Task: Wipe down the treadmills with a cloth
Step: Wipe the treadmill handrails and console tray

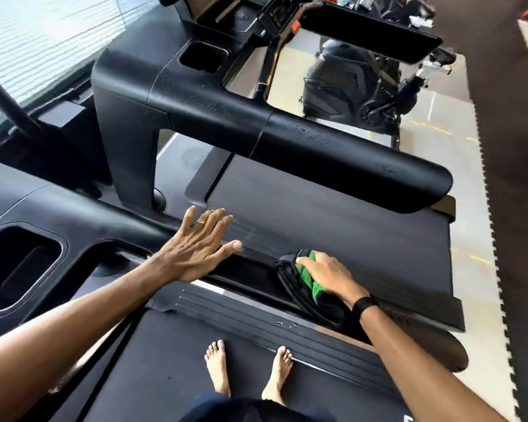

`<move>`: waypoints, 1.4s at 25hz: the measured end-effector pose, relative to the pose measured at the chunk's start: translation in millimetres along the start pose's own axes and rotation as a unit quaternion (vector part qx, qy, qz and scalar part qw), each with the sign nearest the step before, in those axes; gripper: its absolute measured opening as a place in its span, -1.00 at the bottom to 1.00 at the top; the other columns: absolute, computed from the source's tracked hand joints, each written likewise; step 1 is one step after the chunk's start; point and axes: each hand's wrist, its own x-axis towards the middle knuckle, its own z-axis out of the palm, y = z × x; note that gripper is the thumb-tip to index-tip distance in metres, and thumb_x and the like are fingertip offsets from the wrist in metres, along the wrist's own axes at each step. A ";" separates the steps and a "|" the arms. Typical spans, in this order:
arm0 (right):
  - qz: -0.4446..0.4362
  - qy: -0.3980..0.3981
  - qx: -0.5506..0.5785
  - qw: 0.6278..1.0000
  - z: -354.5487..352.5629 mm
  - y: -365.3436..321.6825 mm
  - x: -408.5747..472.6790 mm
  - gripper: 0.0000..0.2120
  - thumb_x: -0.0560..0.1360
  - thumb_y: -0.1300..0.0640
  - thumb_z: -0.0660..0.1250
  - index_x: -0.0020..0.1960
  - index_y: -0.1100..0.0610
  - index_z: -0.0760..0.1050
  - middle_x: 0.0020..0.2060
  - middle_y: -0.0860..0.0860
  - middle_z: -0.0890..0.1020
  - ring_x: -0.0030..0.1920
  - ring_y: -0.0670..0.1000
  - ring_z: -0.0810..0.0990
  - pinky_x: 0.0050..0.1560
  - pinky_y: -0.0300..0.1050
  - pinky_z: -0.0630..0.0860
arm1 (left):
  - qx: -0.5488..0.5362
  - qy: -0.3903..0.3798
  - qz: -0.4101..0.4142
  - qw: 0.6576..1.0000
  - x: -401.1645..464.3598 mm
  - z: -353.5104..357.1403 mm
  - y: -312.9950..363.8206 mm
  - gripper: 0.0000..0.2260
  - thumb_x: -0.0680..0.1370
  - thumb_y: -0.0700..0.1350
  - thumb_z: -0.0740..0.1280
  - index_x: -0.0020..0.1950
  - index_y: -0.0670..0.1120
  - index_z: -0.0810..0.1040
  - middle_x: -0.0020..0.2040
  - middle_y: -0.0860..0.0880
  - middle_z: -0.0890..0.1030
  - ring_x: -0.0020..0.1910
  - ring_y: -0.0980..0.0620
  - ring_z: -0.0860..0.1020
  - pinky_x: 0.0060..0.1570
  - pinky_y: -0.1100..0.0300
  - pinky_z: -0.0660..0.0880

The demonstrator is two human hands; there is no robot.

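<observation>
Right hand (326,277) grips green-black cloth (305,284) on near treadmill's handrail (244,274). Rail's long axis runs lower-right to upper-left. Left hand (195,245), fingers spread flat, rests on rail further up-left, empty.

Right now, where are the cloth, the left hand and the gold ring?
cloth (308,277), head view, on its green fold beside the fingers.
left hand (195,248), head view, on the back of the hand.
gold ring (201,221), head view, on the band.

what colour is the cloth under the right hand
Green and black cloth, gripped by the right hand; the head view shows it.
</observation>
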 end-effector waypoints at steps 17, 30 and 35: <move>0.024 -0.033 0.011 0.999 21.5 -76.3 25.2 -0.74 0.57 -0.03 0.29 -0.17 0.12 0.57 0.07 0.20 0.64 0.07 0.16 0.58 -0.07 -0.08 0.42 | 0.009 0.069 0.066 0.995 -2.4 10.1 -5.8 -0.43 0.69 0.17 -0.02 0.51 -0.23 0.16 0.31 -0.32 0.52 0.24 -0.28 0.57 0.36 -0.31 0.23; 0.033 0.249 -0.126 0.960 25.0 -19.2 -69.2 -0.60 0.55 -0.10 0.20 0.27 0.09 0.51 0.14 0.14 0.60 0.19 0.21 0.48 0.20 0.07 0.33 | -0.031 0.055 0.063 0.996 1.1 10.7 -5.5 -0.19 0.64 0.30 -0.29 0.48 -0.30 0.31 0.36 -0.27 0.44 0.33 -0.25 0.46 0.39 -0.28 0.03; -0.030 0.293 -0.140 0.945 47.8 -49.5 -75.3 -0.59 0.46 -0.14 0.11 0.11 0.08 0.53 -0.02 0.08 0.59 0.06 0.17 0.49 0.10 0.09 0.38 | -0.125 0.080 0.029 0.989 1.9 8.3 -5.4 -0.24 0.58 0.35 -0.30 0.52 -0.13 0.21 0.44 -0.12 0.29 0.46 -0.11 0.30 0.47 -0.18 -0.15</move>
